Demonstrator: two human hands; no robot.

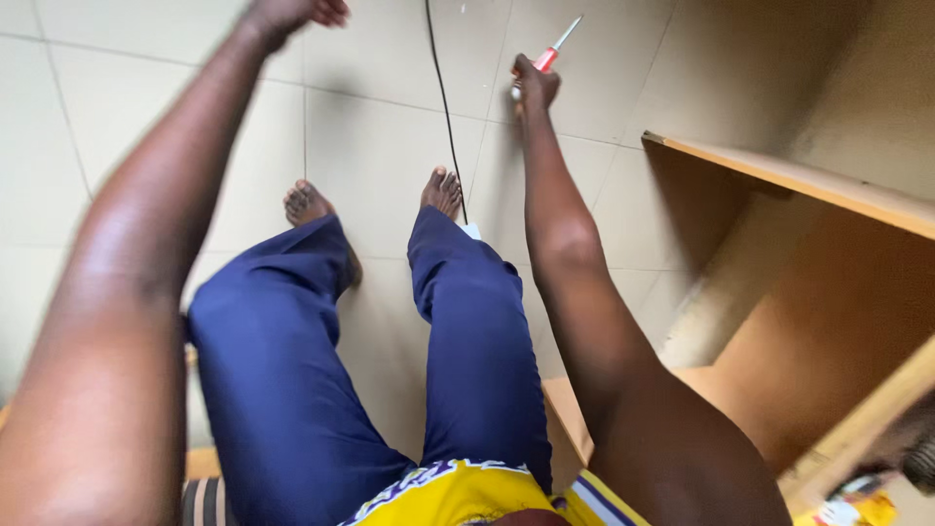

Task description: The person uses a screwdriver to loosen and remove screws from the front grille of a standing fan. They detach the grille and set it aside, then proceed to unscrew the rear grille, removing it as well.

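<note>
Seated person, both arms stretched out over the tiled floor (390,127).
Right hand (534,86) grips a red-handled screwdriver (555,51); left hand (292,14) loosely curled, empty.

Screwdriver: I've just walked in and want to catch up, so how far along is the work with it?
Done: nothing finished shows. In hand: the right hand is closed on the red-handled screwdriver, raised over the tiled floor, tip clear of everything; the left hand is empty. Left: the open wooden cabinet beside the person has no tool on it, and no screws are visible.
</note>
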